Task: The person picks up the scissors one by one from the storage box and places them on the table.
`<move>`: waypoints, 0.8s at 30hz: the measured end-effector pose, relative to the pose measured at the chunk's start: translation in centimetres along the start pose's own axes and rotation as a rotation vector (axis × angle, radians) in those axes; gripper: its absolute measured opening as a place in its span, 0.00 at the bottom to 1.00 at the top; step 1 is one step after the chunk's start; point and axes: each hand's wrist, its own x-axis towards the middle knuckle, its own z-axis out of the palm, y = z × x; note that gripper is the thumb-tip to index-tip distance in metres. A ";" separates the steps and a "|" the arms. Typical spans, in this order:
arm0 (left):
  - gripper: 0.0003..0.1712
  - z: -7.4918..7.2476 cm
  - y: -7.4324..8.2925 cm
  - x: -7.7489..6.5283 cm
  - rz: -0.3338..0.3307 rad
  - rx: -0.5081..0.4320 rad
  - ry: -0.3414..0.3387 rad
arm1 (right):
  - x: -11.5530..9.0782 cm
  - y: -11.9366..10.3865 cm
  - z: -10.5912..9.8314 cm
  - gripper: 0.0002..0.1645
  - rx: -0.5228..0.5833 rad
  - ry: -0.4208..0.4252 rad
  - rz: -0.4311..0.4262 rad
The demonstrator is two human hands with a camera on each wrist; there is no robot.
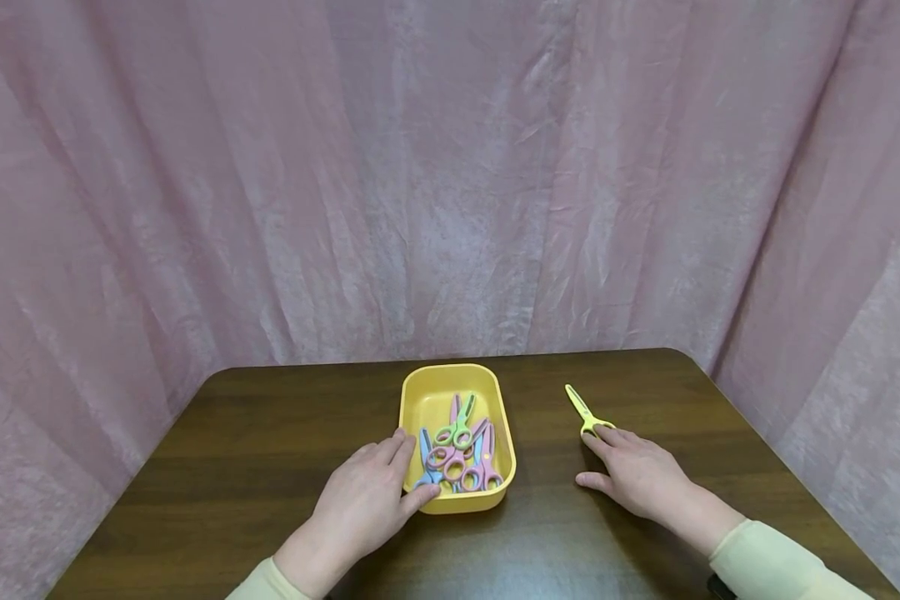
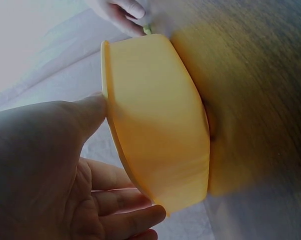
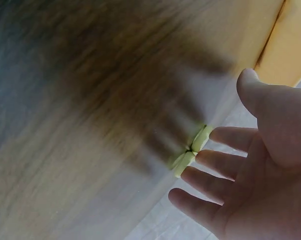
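In the head view, my left hand (image 1: 363, 496) rests on the near left corner of a yellow plastic tray (image 1: 463, 504). Its thumb lies over the near rim and its fingers over the left rim; the left wrist view shows the same rim (image 2: 105, 75) under the fingertips. Inside the tray lie several pairs of children's scissors, among them green ones (image 1: 462, 435), pink ones (image 1: 487, 458) and blue ones (image 1: 425, 454). To the right, my right hand (image 1: 637, 475) touches the handles of yellow scissors (image 1: 581, 406) on the table with fairly straight fingers, which partly hide the handle loops.
The dark wooden table (image 1: 270, 433) has rounded far corners. Behind it and to the right hang pink curtains (image 1: 450, 183). The tray stands between the two hands, left of the yellow scissors.
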 end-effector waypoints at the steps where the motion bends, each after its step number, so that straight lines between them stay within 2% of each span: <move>1: 0.45 0.0 0.0 0.0 0.000 -0.001 0.001 | 0.0 0.0 0.0 0.42 -0.003 0.003 0.000; 11: 0.45 -0.1 0.0 0.0 0.004 0.004 0.013 | 0.3 0.5 0.0 0.43 -0.013 -0.011 0.012; 17: 0.45 -0.1 0.1 0.0 -0.006 -0.002 -0.002 | 0.4 1.2 -0.2 0.44 -0.003 -0.042 0.040; 24: 0.45 -0.1 0.1 0.0 -0.011 -0.007 -0.009 | 0.7 2.4 -0.3 0.44 0.009 -0.037 0.068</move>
